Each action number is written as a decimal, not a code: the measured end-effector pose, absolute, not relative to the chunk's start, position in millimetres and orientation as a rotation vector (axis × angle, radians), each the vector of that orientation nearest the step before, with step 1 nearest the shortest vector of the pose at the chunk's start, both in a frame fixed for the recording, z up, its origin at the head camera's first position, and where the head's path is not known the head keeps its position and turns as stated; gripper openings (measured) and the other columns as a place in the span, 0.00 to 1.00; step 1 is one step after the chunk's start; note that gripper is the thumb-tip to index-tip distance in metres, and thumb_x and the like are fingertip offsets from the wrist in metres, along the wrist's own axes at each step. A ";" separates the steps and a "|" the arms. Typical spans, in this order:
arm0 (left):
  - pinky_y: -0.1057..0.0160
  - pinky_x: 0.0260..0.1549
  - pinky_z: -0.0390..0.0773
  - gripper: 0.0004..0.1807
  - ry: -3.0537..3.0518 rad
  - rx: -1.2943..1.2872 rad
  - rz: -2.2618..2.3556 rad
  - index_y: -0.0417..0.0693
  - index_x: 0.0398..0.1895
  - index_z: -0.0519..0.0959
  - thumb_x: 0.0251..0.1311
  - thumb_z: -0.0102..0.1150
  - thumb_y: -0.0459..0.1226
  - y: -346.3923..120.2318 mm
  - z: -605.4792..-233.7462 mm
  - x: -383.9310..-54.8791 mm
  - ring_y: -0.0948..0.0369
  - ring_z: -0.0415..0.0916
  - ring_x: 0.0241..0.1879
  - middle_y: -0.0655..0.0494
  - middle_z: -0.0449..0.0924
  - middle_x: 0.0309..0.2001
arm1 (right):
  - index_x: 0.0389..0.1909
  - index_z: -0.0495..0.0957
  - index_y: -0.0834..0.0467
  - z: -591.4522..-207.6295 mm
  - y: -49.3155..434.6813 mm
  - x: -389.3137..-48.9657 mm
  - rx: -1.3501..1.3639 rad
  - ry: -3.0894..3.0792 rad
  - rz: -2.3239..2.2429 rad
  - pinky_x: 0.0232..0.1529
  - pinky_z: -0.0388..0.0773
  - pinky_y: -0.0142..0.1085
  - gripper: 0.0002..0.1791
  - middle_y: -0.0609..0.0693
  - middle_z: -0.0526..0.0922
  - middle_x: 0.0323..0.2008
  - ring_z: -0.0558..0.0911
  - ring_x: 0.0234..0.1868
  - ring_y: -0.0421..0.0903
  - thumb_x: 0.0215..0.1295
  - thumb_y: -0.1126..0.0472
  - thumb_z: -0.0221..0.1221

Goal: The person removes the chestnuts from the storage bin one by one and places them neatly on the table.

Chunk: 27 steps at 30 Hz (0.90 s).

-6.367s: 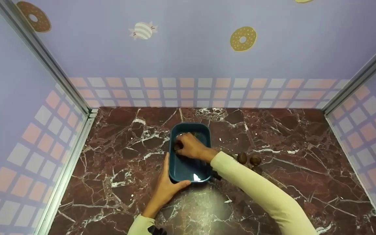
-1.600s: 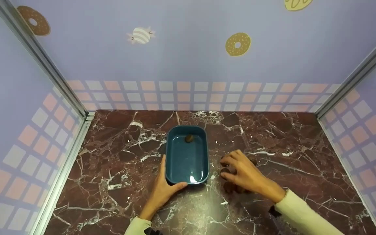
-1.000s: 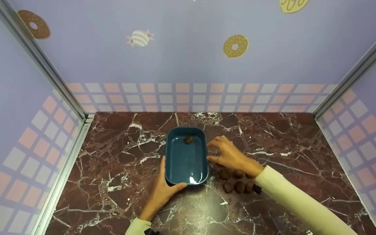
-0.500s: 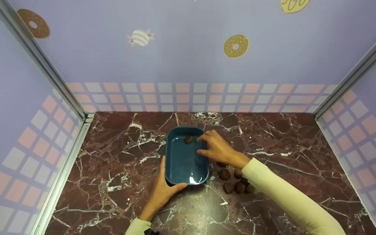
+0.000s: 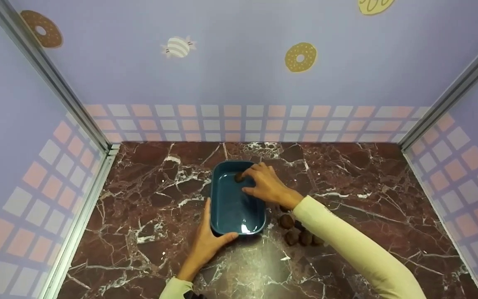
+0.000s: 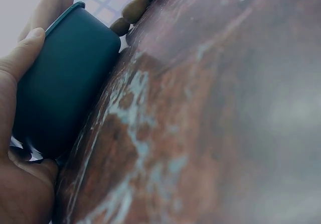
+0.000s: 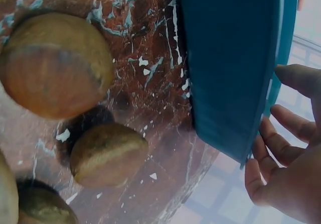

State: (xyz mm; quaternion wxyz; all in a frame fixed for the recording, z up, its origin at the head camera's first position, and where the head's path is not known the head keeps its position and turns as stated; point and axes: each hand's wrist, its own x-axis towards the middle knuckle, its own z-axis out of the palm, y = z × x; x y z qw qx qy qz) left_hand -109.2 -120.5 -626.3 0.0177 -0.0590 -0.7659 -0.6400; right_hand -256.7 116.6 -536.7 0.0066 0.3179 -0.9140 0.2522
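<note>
A deep blue-green rectangular baking dish (image 5: 232, 211) stands on the marbled surface. My left hand (image 5: 210, 241) holds its near-left corner, fingers along the left side and thumb against the near end. One brown chestnut (image 5: 238, 177) lies inside the dish towards the far end. Reaching over the right rim, my right hand (image 5: 268, 185) has its forefinger tip at that chestnut, while the thumb stands apart from it. In the right wrist view the fingers (image 7: 288, 126) are spread near the dish's rim, and the chestnut inside is hidden by the dish wall.
Several chestnuts (image 5: 291, 238) sit in a group right of the dish, partly under my right forearm. Small white flecks (image 5: 285, 258) dot the marbled surface (image 5: 152, 257). Lilac panels with a checked band (image 5: 239, 123) enclose the back and both sides.
My right hand has left the chestnuts on the right and moved left, over the rim, to the chestnut in the dish. The left hand stays on the dish, which keeps its place.
</note>
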 end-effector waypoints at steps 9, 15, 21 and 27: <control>0.36 0.80 0.55 0.76 -2.415 -0.176 -1.960 0.47 0.93 0.40 0.53 0.90 0.44 -121.5 -626.2 -108.5 0.41 0.52 0.85 0.40 0.47 0.89 | 0.53 0.88 0.66 -547.4 103.8 -264.0 0.980 -2.793 0.953 0.67 0.76 0.57 0.16 0.63 0.87 0.52 0.82 0.56 0.61 0.69 0.62 0.76; 0.37 0.81 0.52 0.76 -2.398 -0.171 -1.968 0.47 0.92 0.40 0.52 0.90 0.42 -121.3 -627.2 -109.0 0.42 0.51 0.86 0.41 0.47 0.89 | 0.52 0.87 0.67 -552.0 94.4 -268.1 0.931 -2.834 0.837 0.69 0.75 0.57 0.17 0.64 0.86 0.52 0.83 0.55 0.62 0.68 0.62 0.76; 0.38 0.81 0.51 0.76 -2.396 -0.157 -1.972 0.47 0.92 0.40 0.52 0.90 0.42 -119.8 -626.3 -109.2 0.42 0.50 0.86 0.42 0.46 0.90 | 0.54 0.86 0.69 -556.8 88.4 -270.4 0.901 -2.869 0.749 0.58 0.81 0.56 0.19 0.64 0.84 0.49 0.80 0.53 0.64 0.68 0.62 0.75; 0.37 0.81 0.51 0.76 -2.390 -0.162 -1.978 0.47 0.92 0.40 0.52 0.90 0.42 -119.8 -626.0 -109.2 0.41 0.51 0.86 0.41 0.47 0.89 | 0.57 0.86 0.67 -561.8 84.8 -271.5 0.986 -2.857 0.679 0.60 0.80 0.57 0.20 0.62 0.85 0.50 0.82 0.53 0.63 0.69 0.62 0.75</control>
